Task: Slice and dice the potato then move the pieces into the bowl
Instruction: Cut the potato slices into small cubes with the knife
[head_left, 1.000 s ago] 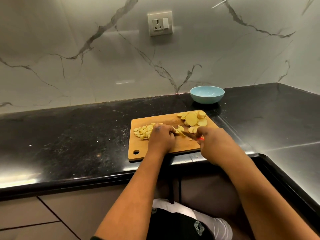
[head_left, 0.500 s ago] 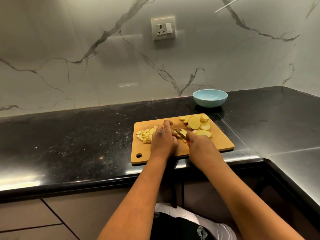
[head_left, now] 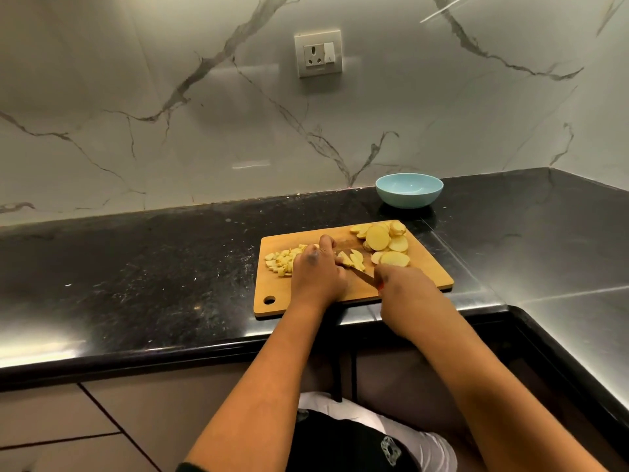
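Observation:
A wooden cutting board (head_left: 429,281) lies on the black counter. Round potato slices (head_left: 383,238) are piled at its far right, and a heap of diced potato (head_left: 280,262) sits at its left. My left hand (head_left: 318,274) rests in the middle of the board, fingers curled onto some potato strips (head_left: 352,258). My right hand (head_left: 403,284) grips a knife (head_left: 362,275) by a red handle, the blade pointing left into the strips. A light blue bowl (head_left: 409,190) stands behind the board and looks to hold nothing.
The black counter (head_left: 153,277) runs left and turns a corner on the right. A marble wall with a power socket (head_left: 318,57) rises behind it. Cabinet fronts lie below the counter edge.
The view has shifted slightly. My right hand drew in toward the left hand with the knife; the blade now sits lower across the strips. The left hand stayed on the strips.

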{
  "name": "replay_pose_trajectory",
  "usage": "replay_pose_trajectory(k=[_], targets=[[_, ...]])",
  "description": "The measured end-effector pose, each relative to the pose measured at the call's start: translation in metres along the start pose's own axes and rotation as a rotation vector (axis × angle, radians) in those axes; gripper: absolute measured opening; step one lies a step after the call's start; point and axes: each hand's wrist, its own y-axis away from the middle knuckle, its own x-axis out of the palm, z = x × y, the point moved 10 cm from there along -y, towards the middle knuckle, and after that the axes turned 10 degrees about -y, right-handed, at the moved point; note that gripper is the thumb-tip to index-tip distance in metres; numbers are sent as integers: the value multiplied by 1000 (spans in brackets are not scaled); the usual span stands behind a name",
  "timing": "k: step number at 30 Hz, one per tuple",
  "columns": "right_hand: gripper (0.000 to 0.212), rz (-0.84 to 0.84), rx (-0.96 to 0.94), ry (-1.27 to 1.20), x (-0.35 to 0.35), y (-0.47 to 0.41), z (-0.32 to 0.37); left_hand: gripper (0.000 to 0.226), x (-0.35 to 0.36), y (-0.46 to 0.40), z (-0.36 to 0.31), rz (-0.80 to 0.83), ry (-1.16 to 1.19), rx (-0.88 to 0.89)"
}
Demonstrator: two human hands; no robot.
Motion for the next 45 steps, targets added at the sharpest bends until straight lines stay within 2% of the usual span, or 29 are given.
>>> replay_pose_trajectory(k=[3, 6, 8, 11, 14, 18, 21, 24, 26, 34, 37, 40, 45], targets=[[25, 5, -14, -112, -21, 4, -11, 38, 1, 2, 0, 21, 23, -7], [10, -119, -47, -320, -50, 1, -31, 33, -1, 4, -2, 40, 53, 2], [9, -215, -73, -407, -61, -13, -43, 33, -3, 5, -8, 44, 78, 65], [15, -285, -107, -437, -56, -34, -50, 47, 2, 6, -19, 77, 63, 161], [15, -364, -178, -449, -44, -44, -47, 49, 8, -2, -15, 101, 70, 98], [11, -613, -397, -526, -45, -35, -39, 44, 8, -11, -15, 107, 48, 44], [15, -699, -496, -527, -44, -30, -40, 49, 13, -14, -13, 147, 35, -17], [18, -690, -499, -535, -41, -35, -43, 67, 18, -14, -15, 151, -26, -95], [20, -672, -498, -532, -38, -39, -44, 68, 23, -14, -23, 160, -108, -118], [18, -634, -486, -574, -33, -43, -46, 35, 33, -24, -43, 229, -219, 1], [18, -623, -491, -572, -33, -44, -45, 34, 29, -27, -38, 244, -175, 84], [18, -617, -481, -558, -32, -44, -44, 31, 29, -27, -31, 364, -89, 190], [19, -601, -467, -542, -32, -42, -43, 36, 22, -22, -12, 519, 176, 170]])
